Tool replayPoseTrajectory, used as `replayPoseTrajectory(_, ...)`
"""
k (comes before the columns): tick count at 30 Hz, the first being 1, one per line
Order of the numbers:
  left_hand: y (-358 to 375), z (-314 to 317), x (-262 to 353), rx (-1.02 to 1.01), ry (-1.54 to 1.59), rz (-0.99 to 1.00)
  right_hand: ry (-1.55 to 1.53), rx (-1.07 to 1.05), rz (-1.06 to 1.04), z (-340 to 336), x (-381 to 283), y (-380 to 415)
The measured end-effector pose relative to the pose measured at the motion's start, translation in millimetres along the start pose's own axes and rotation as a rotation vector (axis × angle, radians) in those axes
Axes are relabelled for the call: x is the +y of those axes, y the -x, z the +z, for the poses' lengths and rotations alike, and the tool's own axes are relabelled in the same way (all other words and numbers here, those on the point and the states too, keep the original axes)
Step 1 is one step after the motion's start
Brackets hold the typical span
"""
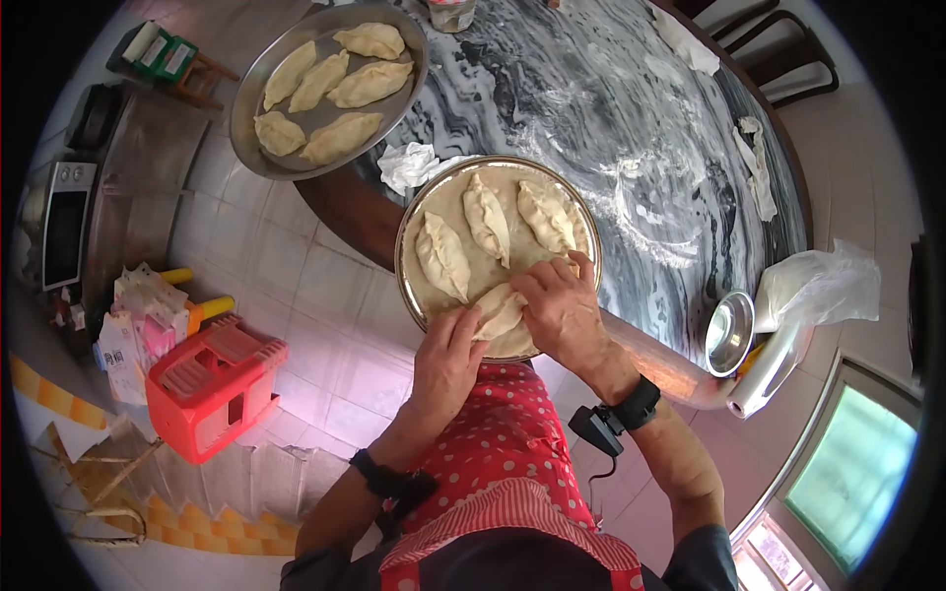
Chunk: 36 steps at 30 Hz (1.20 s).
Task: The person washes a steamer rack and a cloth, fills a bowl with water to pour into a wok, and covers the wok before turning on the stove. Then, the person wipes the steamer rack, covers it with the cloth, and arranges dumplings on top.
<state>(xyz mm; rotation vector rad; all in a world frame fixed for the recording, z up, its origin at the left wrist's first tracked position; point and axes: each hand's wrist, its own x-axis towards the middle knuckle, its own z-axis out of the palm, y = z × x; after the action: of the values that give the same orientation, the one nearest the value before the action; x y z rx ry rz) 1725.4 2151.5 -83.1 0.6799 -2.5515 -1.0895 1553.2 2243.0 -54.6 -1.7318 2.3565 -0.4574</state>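
Note:
A round metal tray overhangs the near edge of the marble table. Three pleated dumplings lie on its far part, and one more dumpling is at its near side between my hands. My left hand has its fingers closed on the left end of that near dumpling. At the dumpling's right end, my right hand pinches it with thumb and bent fingers. The undersides of the fingertips are hidden.
Several dumplings fill a larger metal pan at the back left. Flour dusts the marble table. Crumpled white cloth lies beside the tray. A metal bowl and plastic bags are at right, a red stool at left.

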Motion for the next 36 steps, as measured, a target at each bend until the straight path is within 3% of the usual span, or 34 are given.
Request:
replayPoseTrajectory(8,3,0,-3,0.03,0.002,0.021,-0.013,0.053,-0.032,4,1,-4)
replayPoseTrajectory(11,-2,-14,0,-0.013,0.085,0.013,0.019,-0.043,0.006,-9,-4,-6)
replayPoseTrajectory(13,-2,-26,1,0.042,0.281,-0.169,-0.045,0.024,0.023,-22,-9,-10)
replayPoseTrajectory(14,-5,-29,-3,0.05,0.275,-0.169,-0.048,0.029,0.015,-25,-13,-15)
replayPoseTrajectory(16,-22,-34,-15,0.183,0.335,-0.317,-0.22,0.071,0.135,-27,-23,-26)
replayPoseTrajectory(17,-29,-34,-19,0.224,0.368,-0.332,-0.171,0.065,0.076,-23,-28,-33)
replayPoseTrajectory(20,-50,-38,-31,0.215,0.316,-0.295,-0.147,-0.11,0.203,0,-50,-44)
replayPoseTrajectory(25,-66,-36,-40,0.116,0.272,-0.312,0.047,-0.018,0.175,27,-59,-46)
replayPoseTrajectory(31,-73,-34,-49,0.158,0.216,-0.192,0.034,-0.03,0.246,37,-65,-53)
replayPoseTrajectory(36,-77,-37,-52,0.057,0.343,-0.161,-0.146,0.053,0.382,40,-66,-52)
